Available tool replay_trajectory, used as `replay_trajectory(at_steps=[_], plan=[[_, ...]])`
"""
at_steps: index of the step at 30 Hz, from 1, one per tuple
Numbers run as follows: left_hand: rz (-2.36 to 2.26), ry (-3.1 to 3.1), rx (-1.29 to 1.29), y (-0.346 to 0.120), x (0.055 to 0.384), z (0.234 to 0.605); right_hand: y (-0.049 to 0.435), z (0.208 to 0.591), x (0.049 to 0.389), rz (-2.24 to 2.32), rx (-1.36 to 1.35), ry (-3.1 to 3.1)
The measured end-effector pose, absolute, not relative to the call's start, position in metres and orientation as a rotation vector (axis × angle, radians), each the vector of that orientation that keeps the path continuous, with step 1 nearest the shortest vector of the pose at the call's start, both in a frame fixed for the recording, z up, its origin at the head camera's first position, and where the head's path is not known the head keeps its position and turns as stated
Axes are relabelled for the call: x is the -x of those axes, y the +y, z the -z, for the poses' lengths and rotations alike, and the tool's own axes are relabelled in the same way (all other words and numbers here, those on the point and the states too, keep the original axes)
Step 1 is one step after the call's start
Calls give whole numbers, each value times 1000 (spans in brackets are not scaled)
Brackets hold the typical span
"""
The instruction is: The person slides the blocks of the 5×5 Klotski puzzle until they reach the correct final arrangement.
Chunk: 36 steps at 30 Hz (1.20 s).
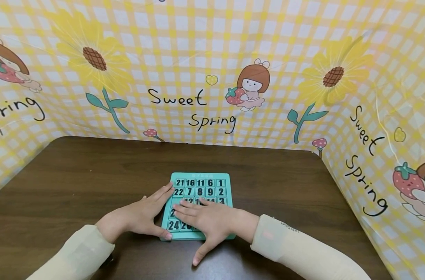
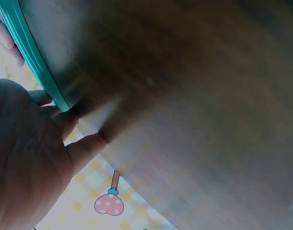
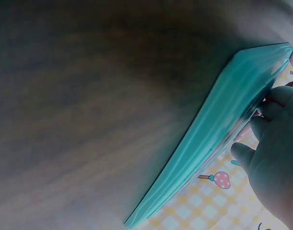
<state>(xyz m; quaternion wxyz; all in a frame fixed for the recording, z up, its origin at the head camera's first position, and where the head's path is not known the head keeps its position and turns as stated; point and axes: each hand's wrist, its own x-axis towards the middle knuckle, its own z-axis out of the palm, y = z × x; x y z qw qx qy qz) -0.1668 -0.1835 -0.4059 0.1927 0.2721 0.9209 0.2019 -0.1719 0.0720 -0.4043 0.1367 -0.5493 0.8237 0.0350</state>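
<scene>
A turquoise number sliding puzzle (image 1: 202,175) lies flat on the table, its tiles bearing black numbers such as 21, 16 and 11 in the far row. My left hand (image 1: 142,214) lies along the puzzle's left side, fingers extended at the edge and thumb on the near left corner. Over the lower rows my right hand (image 1: 212,219) is spread, straight fingertips on the tiles at the left and thumb out past the near edge. It hides several tiles. In the right wrist view the puzzle's side wall (image 3: 208,124) runs below the fingers (image 3: 242,153).
The puzzle rests on a dark brown wooden table (image 1: 278,182). A yellow checked cloth (image 1: 177,58) with sunflowers and lettering rises behind the table and along both sides.
</scene>
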Motion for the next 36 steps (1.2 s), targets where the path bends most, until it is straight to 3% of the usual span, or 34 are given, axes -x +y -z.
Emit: replay_trajectory(at_steps=[9,22,36], plan=[[-579,2581,-759,-185,166,408,73,407,175,-75,1579,2387],[-564,2587,-757,-184,167,406,78,402,214,45,1403,2487],[-559,2585,-747,-184,168,408,65,402,217,12,1370,2463]])
